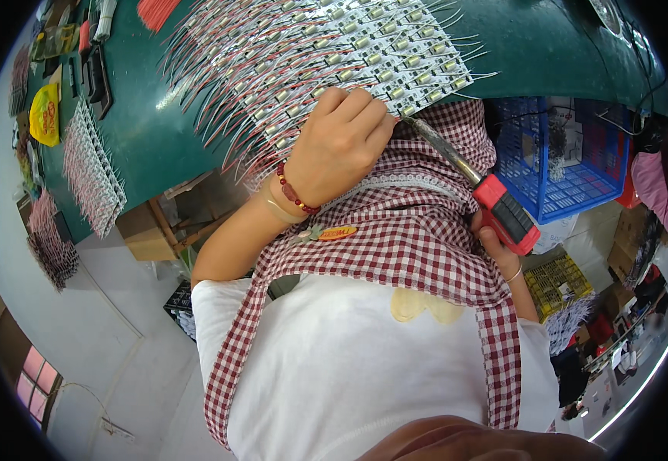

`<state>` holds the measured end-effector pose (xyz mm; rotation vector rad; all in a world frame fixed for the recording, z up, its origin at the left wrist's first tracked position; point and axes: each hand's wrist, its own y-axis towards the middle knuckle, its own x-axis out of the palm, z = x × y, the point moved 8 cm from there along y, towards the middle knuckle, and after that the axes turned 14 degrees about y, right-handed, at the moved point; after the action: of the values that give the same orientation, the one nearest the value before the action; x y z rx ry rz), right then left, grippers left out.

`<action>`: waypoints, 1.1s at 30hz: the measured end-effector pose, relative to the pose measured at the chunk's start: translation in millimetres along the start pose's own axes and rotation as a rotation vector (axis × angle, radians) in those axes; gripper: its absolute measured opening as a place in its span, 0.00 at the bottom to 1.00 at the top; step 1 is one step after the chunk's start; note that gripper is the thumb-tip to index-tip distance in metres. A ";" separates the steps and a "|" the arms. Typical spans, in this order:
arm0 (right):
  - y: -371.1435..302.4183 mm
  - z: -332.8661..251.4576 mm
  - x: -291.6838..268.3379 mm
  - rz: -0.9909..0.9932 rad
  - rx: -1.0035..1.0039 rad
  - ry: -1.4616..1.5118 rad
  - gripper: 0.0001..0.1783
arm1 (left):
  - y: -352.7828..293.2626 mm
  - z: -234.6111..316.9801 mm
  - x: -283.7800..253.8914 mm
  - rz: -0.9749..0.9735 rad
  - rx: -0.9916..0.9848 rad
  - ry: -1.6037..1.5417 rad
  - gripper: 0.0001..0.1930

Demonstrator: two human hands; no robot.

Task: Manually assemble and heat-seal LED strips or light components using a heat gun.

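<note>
A panel of small white circuit boards (364,58) with red and white wires lies at the near edge of the green table. My left hand (341,142) rests at the panel's near edge, fingers curled under; whatever they pinch is hidden. In my right hand (495,246) is a soldering iron (507,213) with a red and black handle, held low by the handle. Its metal shaft slants up and left, and the tip comes close to the panel's edge beside my left fingers. Whether the tip touches the board cannot be seen.
More wired board panels (92,169) lie on the green table (138,115) at the left, near a yellow packet (44,115) and hand tools. A blue plastic crate (564,184) stands at the right, below table height. A yellow basket (556,284) stands behind it.
</note>
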<state>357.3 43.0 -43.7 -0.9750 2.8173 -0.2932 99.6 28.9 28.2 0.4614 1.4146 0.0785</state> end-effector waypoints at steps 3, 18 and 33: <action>0.5 -3.8 -0.4 0.018 -0.051 -0.051 0.17 | 0.4 0.0 -0.7 0.010 0.006 -0.003 0.12; -3.7 -6.6 -4.1 0.034 0.071 0.167 0.21 | -0.7 -0.9 1.5 -0.028 0.015 0.025 0.12; -3.3 -1.9 -7.8 0.042 0.102 0.205 0.22 | 0.4 0.5 -0.4 -0.039 0.030 0.047 0.11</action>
<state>364.9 45.6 -40.6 -0.9110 2.9651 -0.5553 100.1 29.0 28.7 0.4585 1.4716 0.0368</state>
